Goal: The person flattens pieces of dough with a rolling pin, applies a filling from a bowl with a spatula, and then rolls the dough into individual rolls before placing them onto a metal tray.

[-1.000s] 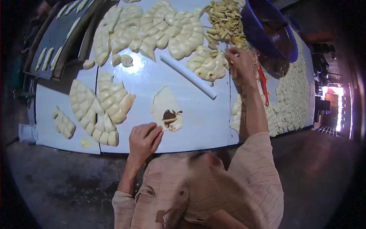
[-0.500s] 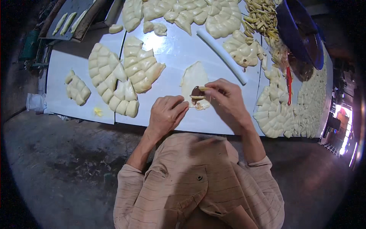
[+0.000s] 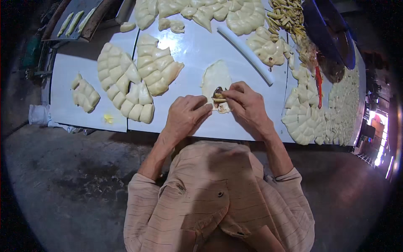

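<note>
A thin, long sheet of pale dough [image 3: 216, 73] lies on the table between my hands. Near its close end sits a dab of glossy dark brown filling [image 3: 218, 90], with a pale yellow strip [image 3: 218, 99] across it. My left hand [image 3: 187, 114] has its thumb and fingertips pinched at the sheet's near left corner. From the other side, my right hand [image 3: 247, 104] is closed, its fingertips pressing the strip's right end down against the filling. Its curled fingers hide part of the sheet's right edge.
Scored dough slabs [image 3: 157, 67] lie left and at the back. Beyond my right hand is a white rolling rod [image 3: 245, 55]. Farther right are heaped yellow strips [image 3: 287, 19], a blue basin [image 3: 325, 31], a red-handled tool [image 3: 319, 86] and many small dough pieces [image 3: 342, 109].
My right hand has lowered the pale yellow strip onto the dark filling and moved slightly left. My left hand has shifted a little right and away from me along the dough's edge.
</note>
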### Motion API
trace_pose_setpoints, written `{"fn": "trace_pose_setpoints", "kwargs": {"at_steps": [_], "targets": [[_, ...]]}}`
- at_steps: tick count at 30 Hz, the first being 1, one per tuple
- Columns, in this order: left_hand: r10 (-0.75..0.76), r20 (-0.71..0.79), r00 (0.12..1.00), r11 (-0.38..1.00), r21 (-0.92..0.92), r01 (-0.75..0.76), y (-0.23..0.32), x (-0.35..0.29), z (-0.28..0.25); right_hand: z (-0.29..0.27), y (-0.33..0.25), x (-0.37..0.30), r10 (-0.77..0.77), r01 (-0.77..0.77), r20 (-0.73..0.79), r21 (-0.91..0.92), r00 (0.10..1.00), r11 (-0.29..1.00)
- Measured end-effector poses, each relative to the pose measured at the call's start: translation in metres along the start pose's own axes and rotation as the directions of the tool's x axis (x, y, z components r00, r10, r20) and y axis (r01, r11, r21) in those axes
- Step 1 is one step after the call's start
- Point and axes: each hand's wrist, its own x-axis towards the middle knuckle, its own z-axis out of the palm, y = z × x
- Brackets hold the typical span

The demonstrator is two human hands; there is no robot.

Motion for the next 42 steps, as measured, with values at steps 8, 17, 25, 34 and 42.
{"fn": "trace_pose_setpoints", "kwargs": {"at_steps": [8,17,25,34,42], "targets": [[0.070,-0.014,0.997,0.998,0.003,-0.070,-0.002,0.004,0.007,-0.013,-0.005,-0.028,-0.038,0.052,0.127,-0.110,0.991,0.993],[-0.423,-0.065,0.904,0.805,-0.484,0.342,-0.002,0.027,-0.006,-0.008,0.014,-0.015,0.248,-0.229,-0.015,0.341,0.969,0.912],[-0.442,-0.021,0.897,0.871,-0.251,0.423,-0.013,0.037,-0.011,-0.004,0.016,0.004,0.231,-0.215,-0.169,0.107,0.958,0.971],[-0.119,0.067,0.991,0.992,-0.030,0.122,-0.004,0.049,0.004,-0.013,-0.001,0.002,0.067,-0.066,0.047,-0.012,0.997,0.998],[-0.161,0.041,0.986,0.987,0.024,0.160,-0.004,0.054,0.011,-0.009,0.015,0.013,-0.059,0.062,0.095,-0.024,0.994,0.998]]}}
